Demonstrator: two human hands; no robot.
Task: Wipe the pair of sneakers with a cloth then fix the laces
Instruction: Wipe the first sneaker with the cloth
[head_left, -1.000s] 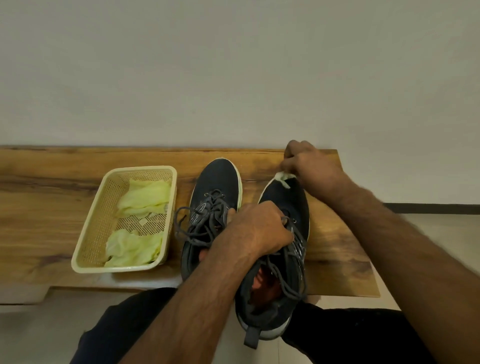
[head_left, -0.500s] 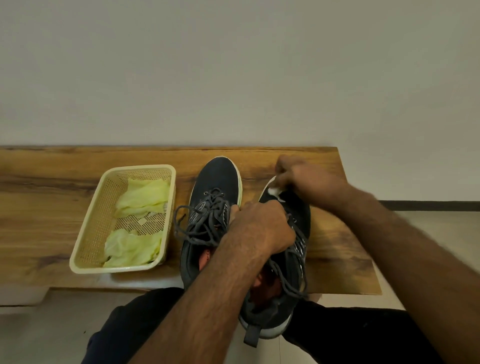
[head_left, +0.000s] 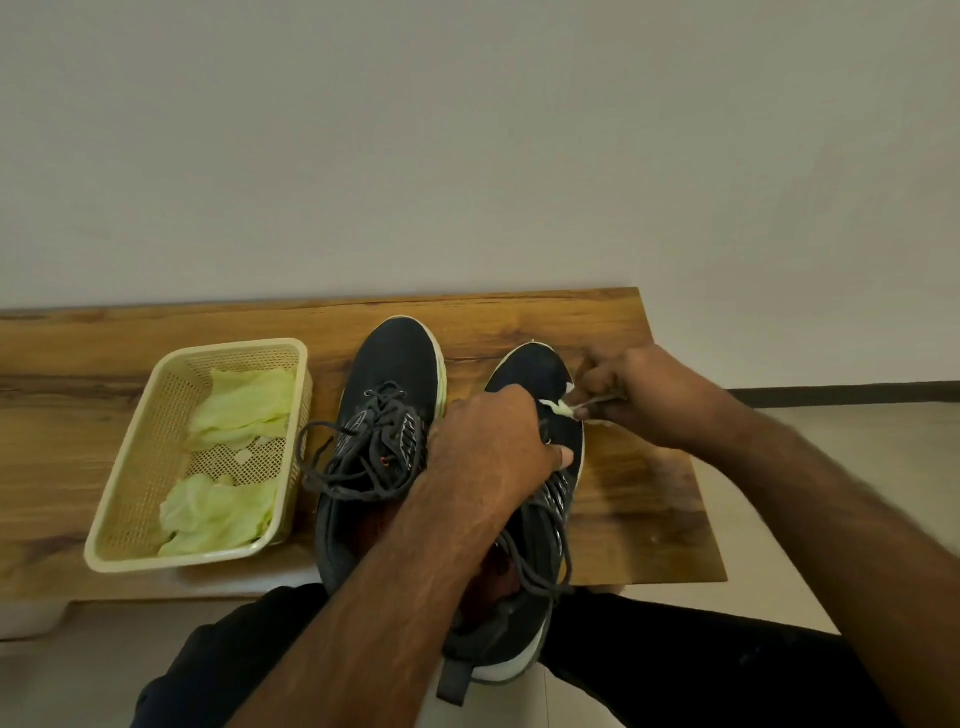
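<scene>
Head view, step in hand: I judge this to be wiping the right sneaker (head_left: 540, 467); the right hand (head_left: 639, 395) is closed around a small pale cloth (head_left: 558, 408) pressed at the sneaker's outer edge near the toe
Left hand (head_left: 488, 452): I see it clamped over the sneaker's laced middle, steadying it
Doing it well: I'd work the cloth along the white sole rim in short strokes, with the left hand pinning the shoe so it can't skid off the near edge
Left sneaker (head_left: 384, 441): standing just beside, its laces (head_left: 358, 462) loose and tangled
Surface: a wooden bench (head_left: 649, 493), heels overhanging its front
Basket (head_left: 130, 478): at the left, holding yellow-green cloths (head_left: 218, 514)
Room: a plain pale wall (head_left: 467, 156), tiled floor at the right
</scene>
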